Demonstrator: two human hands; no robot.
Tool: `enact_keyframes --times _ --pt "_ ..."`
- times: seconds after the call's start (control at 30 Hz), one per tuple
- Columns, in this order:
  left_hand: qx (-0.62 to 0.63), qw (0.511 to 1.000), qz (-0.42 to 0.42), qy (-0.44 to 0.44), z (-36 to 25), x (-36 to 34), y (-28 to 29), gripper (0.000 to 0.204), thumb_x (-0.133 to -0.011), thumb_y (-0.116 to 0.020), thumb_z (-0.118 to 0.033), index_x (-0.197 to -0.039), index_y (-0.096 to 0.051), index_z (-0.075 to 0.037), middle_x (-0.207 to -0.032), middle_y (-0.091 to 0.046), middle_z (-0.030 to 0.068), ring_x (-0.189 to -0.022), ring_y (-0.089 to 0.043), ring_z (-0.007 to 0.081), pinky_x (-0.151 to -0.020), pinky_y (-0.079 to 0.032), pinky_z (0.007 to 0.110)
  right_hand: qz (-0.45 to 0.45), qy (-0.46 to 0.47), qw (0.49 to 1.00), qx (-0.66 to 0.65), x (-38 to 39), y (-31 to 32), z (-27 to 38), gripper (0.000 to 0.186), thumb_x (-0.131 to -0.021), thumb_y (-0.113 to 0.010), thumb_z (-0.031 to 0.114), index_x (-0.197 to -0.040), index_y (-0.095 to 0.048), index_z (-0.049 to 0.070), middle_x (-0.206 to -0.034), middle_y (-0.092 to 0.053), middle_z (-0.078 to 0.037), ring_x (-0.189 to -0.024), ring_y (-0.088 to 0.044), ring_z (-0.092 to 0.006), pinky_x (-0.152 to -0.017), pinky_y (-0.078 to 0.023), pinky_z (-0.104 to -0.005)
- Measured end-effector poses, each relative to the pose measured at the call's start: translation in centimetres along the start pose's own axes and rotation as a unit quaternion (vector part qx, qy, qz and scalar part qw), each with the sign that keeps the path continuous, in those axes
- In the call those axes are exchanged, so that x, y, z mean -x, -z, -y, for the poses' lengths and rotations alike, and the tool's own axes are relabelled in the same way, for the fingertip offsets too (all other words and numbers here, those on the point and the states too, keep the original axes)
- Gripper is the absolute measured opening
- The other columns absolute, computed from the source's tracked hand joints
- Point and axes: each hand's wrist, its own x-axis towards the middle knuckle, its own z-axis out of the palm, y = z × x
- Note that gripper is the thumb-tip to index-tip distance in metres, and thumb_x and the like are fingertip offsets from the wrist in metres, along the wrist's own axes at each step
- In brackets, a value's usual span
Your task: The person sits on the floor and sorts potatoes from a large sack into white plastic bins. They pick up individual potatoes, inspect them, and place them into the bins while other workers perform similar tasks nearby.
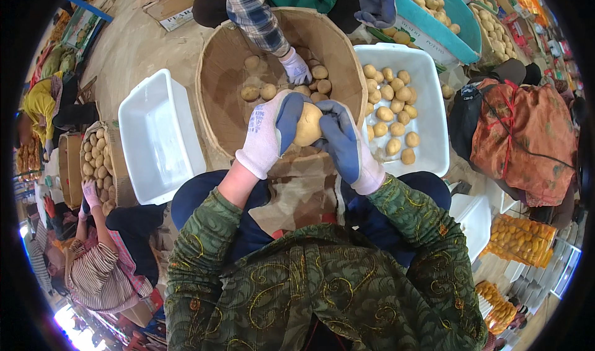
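Both my hands wear white gloves with blue-grey coated palms. Between them, over the near side of a round cardboard bin, they grip one large potato. My left hand wraps its left side, and my right hand closes on its right side. Down in the bin lie several loose potatoes. A co-worker's gloved hand reaches in among them from the far side. Just right of the bin, a white tub holds many potatoes spread over its bottom.
A white tub with nothing in it stands left of the bin. The co-worker's other gloved hand hangs near a teal bin of potatoes. Other people sit at left, beside a potato box. An orange cloth bundle is at right.
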Motion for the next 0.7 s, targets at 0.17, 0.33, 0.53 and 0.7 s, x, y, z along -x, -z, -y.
enact_keyframes --times 0.17,0.33,0.53,0.7 --pt "-0.059 0.996 0.005 -0.063 -0.4 0.2 0.0 0.023 -0.099 -0.058 -0.012 -0.118 -0.065 -0.002 -0.101 -0.07 0.0273 -0.096 -0.069 0.0445 -0.08 -0.054 0.045 0.005 0.065 0.997 0.039 0.4 -1.0 0.0 0.062 -0.094 -0.076 0.008 -0.147 -0.045 0.005 -0.131 -0.058 -0.008 -0.12 -0.057 -0.0163 -0.102 -0.05 -0.0315" --pt "0.031 0.999 -0.009 -0.021 1.6 0.0 0.0 0.022 -0.1 -0.054 -0.003 -0.117 -0.067 0.002 -0.096 -0.073 0.0104 -0.089 -0.068 0.0191 -0.083 -0.054 0.033 0.0 0.022 0.997 0.073 0.3 0.5 0.4 0.056 -0.094 -0.077 0.014 -0.141 -0.05 0.002 -0.127 -0.06 -0.007 -0.115 -0.059 -0.0143 -0.096 -0.054 -0.03" --pt "-0.004 0.999 -0.041 -0.003 -0.8 -0.2 0.2 0.013 -0.1 -0.06 -0.009 -0.109 -0.068 -0.004 -0.083 -0.072 0.0156 -0.073 -0.073 0.0266 -0.068 -0.054 0.036 -0.097 0.089 0.99 -0.052 -1.0 7.0 3.2 0.045 -0.104 -0.062 0.032 -0.138 -0.053 0.004 -0.126 -0.063 -0.006 -0.107 -0.066 -0.018 -0.089 -0.058 -0.0346" --pt "-0.117 0.986 0.016 -0.122 -1.5 0.5 0.0 0.016 -0.093 -0.067 -0.006 -0.108 -0.067 -0.008 -0.092 -0.071 0.0194 -0.083 -0.07 0.0396 -0.071 -0.055 0.042 -0.174 0.262 0.946 -0.075 -9.2 18.5 18.8 0.053 -0.106 -0.058 0.047 -0.139 -0.051 0.007 -0.14 -0.056 -0.015 -0.129 -0.057 -0.0298 -0.111 -0.048 -0.0451"
